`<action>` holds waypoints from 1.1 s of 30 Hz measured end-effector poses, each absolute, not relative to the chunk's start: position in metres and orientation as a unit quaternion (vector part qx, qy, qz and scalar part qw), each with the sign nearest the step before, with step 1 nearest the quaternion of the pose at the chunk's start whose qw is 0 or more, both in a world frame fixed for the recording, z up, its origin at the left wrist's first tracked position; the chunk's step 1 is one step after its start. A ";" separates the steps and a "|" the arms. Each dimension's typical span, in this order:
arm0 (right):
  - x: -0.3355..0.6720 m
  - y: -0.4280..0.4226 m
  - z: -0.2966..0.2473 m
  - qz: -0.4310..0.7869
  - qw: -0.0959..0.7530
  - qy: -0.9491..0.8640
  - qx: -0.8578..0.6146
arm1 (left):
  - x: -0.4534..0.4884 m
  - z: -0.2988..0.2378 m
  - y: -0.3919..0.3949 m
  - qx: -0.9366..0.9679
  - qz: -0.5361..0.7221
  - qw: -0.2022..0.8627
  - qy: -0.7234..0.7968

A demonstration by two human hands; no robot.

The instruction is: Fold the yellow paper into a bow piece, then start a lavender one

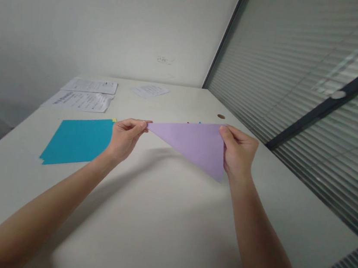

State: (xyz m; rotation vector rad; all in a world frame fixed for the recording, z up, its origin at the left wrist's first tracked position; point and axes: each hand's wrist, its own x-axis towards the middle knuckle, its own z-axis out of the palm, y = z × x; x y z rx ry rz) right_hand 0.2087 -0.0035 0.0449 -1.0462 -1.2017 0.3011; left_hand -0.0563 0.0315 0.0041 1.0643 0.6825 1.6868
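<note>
A lilac paper (193,144), folded into a triangle, is held up above the white table (155,218). My left hand (126,138) pinches its left corner between thumb and fingers. My right hand (238,152) grips its right side, thumb on the top right corner. The triangle's lower point hangs down beside my right wrist. A stack of teal paper sheets (78,141) lies flat on the table just left of my left hand, with a yellow edge peeking out at its top right corner.
Printed white sheets (84,96) lie at the far left of the table, and another printed sheet (150,90) lies near the back wall. A small round brown spot (220,116) sits near the right edge. Window blinds (303,79) run along the right side.
</note>
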 end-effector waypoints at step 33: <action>0.207 -0.006 0.048 0.128 0.683 -0.544 -0.471 | -0.056 0.006 0.030 0.442 0.691 0.504 0.269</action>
